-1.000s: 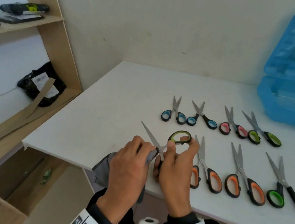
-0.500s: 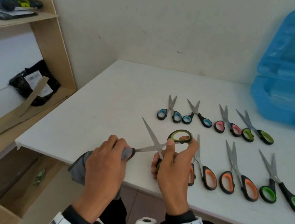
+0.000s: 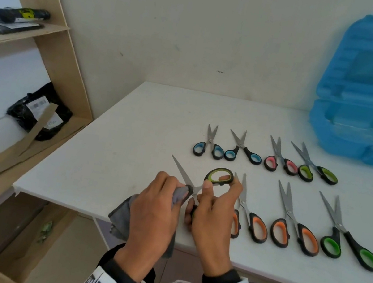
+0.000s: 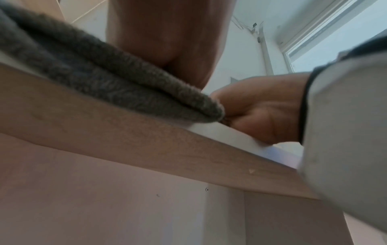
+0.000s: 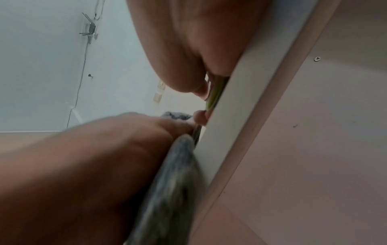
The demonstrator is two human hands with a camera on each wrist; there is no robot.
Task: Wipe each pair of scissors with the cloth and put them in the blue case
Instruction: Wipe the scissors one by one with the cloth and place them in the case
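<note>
My left grip (image 3: 155, 210) covers the lower blade of the yellow-green scissors (image 3: 220, 176) near the pivot, under the grey cloth (image 3: 180, 192), so I cannot see where cloth meets steel. My right grip (image 3: 213, 217) hides the second handle loop and part of the nearest orange scissors (image 3: 250, 217) at 3 o'clock. The blue case (image 3: 367, 98) is cut off at the right edge. In the right wrist view the cloth (image 5: 173, 182) is badly blurred.
</note>
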